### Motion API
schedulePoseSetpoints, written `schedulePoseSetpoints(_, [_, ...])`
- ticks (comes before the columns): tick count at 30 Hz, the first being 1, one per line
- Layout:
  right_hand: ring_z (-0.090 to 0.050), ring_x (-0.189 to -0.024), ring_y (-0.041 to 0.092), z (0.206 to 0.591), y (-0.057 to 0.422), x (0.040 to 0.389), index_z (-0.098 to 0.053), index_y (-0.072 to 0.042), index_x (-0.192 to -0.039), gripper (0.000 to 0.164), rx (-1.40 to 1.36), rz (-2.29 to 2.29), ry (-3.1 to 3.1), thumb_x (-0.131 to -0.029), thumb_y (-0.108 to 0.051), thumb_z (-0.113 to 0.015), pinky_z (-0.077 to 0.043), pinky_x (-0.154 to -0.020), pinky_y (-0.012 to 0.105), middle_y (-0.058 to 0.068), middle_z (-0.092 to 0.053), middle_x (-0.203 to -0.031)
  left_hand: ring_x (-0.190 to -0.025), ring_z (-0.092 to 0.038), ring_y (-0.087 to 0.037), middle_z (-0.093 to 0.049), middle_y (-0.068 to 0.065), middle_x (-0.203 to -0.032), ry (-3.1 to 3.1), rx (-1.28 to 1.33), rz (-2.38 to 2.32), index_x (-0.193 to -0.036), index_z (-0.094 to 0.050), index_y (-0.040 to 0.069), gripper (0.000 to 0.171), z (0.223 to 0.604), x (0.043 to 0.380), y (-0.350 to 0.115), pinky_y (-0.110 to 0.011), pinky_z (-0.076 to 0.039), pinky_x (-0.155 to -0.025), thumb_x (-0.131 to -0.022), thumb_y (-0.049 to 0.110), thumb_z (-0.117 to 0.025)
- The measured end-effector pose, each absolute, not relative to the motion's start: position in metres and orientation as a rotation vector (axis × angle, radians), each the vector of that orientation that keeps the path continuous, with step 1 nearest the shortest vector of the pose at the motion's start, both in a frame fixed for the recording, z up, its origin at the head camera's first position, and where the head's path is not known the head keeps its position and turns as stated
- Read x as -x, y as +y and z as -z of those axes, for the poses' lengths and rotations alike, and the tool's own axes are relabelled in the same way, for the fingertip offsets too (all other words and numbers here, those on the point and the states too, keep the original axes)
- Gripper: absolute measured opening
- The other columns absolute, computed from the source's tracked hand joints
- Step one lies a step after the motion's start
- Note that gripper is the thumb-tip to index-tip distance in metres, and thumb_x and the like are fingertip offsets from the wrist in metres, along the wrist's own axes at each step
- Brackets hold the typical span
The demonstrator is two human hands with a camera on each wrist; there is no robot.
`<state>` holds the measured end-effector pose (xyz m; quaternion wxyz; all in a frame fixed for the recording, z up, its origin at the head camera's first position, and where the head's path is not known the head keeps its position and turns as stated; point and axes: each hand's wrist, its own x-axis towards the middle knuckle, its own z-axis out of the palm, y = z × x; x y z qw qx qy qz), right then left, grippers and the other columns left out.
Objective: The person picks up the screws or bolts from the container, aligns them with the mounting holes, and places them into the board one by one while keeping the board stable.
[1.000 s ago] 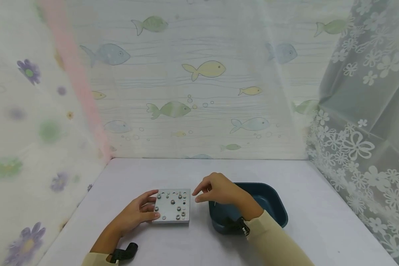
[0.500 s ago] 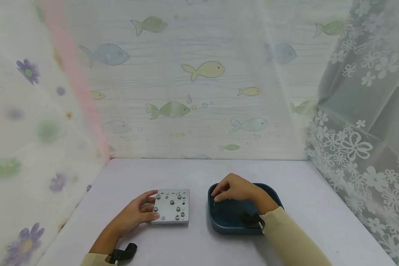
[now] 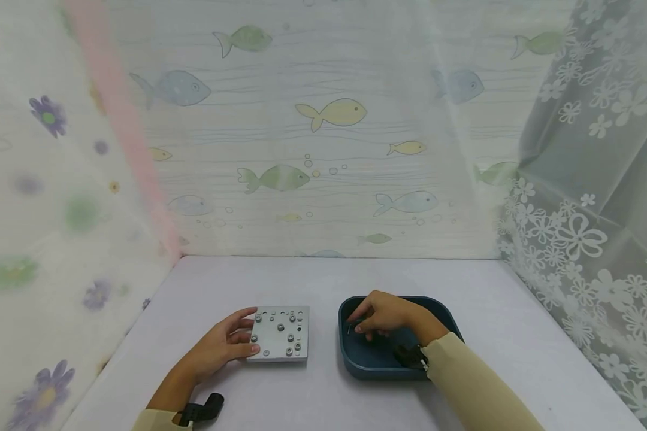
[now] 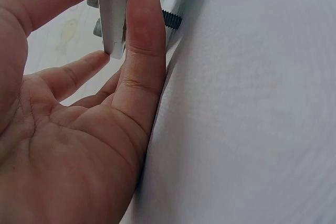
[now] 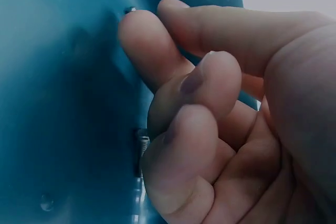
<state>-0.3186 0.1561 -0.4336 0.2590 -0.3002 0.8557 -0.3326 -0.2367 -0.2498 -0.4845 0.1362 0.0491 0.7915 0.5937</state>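
Observation:
My left hand (image 3: 215,344) grips a silver metal plate (image 3: 266,340) by its left edge, thumb at the near left corner. Several screws (image 3: 280,327) stand in the plate, round heads up. Dark threaded ends (image 4: 171,19) stick out of its underside in the left wrist view. My right hand (image 3: 388,314) reaches into the dark blue tray (image 3: 404,375), thumb and index finger slightly apart, the other fingers curled. A small metal piece (image 5: 130,10) shows just beyond the index fingertip. A threaded screw (image 5: 142,145) lies beside the lower fingers, partly hidden by them.
A white cloth covers the table (image 3: 237,281). Fish-patterned cloth (image 3: 323,179) hangs behind it, with floral cloth on the left and a lace curtain (image 3: 577,239) on the right. A black wrist strap (image 3: 200,410) sits on the left wrist.
My right hand has moved right from beside the plate into the tray, then lower toward its left end. The left hand and plate have stayed in place.

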Motion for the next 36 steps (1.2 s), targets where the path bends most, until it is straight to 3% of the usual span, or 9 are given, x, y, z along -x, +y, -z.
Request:
schedulePoseSetpoints(19, [-0.061,-0.053,0.012,0.4371,0.1530,0.3207,-0.080,-0.015,-0.111,0.021,0.687,0.783,2.524,-0.089,-0.012,-0.080,-0.050,-0.050,0.028,-0.001,-0.074,-0.069,-0.117,-0.064,-0.024,-0.047,-0.019,-0.152,2.294,-0.153,-1.737,-0.161,-0.034,0.021,0.095,0.4826,0.2376,-0.2492,-0.031,-0.056,-0.091,-0.083,0.022,-0.088])
schedulePoseSetpoints(28, [-0.066,-0.060,0.013,0.4406,0.1509,0.3208,-0.079,-0.015,-0.087,0.007,0.687,0.740,2.593,-0.086,-0.008,-0.081,-0.054,-0.057,0.031,-0.004,-0.071,-0.066,-0.117,-0.065,-0.023,-0.049,-0.016,-0.151,2.300,-0.131,-1.728,-0.160,-0.036,0.023,0.095,0.4863,0.2397,-0.2493,-0.033,-0.057,-0.092,-0.081,0.025,-0.090])
schedulePoseSetpoints(36, [-0.067,-0.062,0.014,0.4386,0.1521,0.3199,-0.080,-0.014,-0.088,0.010,0.781,0.713,2.588,-0.089,-0.006,-0.075,-0.054,-0.058,0.031,-0.005,-0.071,-0.067,-0.119,-0.064,-0.024,-0.049,-0.016,-0.151,2.285,-0.130,-1.731,-0.160,-0.035,0.022,0.096,0.4880,0.2391,-0.2500,-0.034,-0.057,-0.094,-0.081,0.024,-0.090])
